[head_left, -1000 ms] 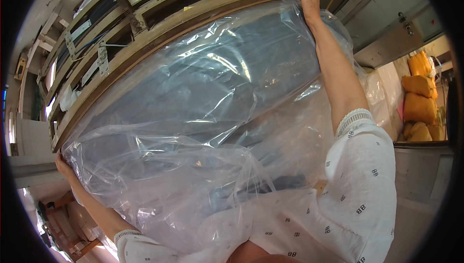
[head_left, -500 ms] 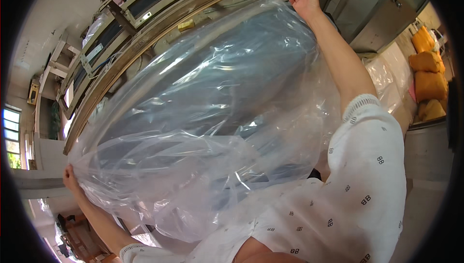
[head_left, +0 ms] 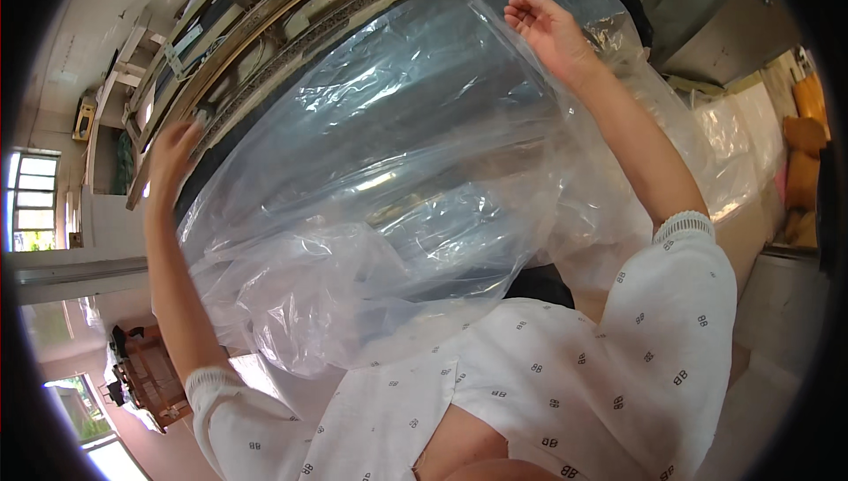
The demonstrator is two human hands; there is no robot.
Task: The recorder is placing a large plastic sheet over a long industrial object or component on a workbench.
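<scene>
1. Both arms are raised; the large clear plastic bag (head_left: pixel 397 181) is stretched between the two hands, up in the air in front of the person, not resting on any tabletop.
2. Right hand (head_left: pixel 552 35): at the bag's upper right edge, fingers curled together on the film (looks like a pinch on the rim, the thumb side is hidden).
3. Left hand (head_left: pixel 172 159): at the bag's left edge, fingers bent onto the film; can't tell how firmly they are clamped, since the plastic hides the grip.
4. Step in hand, as I judge it: spreading or opening the bag wide. The next move would call for keeping both edge grips even, so the thin film doesn't slip or tear.
5. Material: thin, glossy, see-through film with a bluish tint, heavily creased; it balloons in the middle and bunches into soft folds at the lower left.
6. Behind: long wooden frames (head_left: pixel 265 30) running diagonally, a window (head_left: pixel 31 203) far left, orange-brown sacks (head_left: pixel 806 141) at right.
7. White short sleeves (head_left: pixel 618 340) with a small dark print, lacy cuffs.
</scene>
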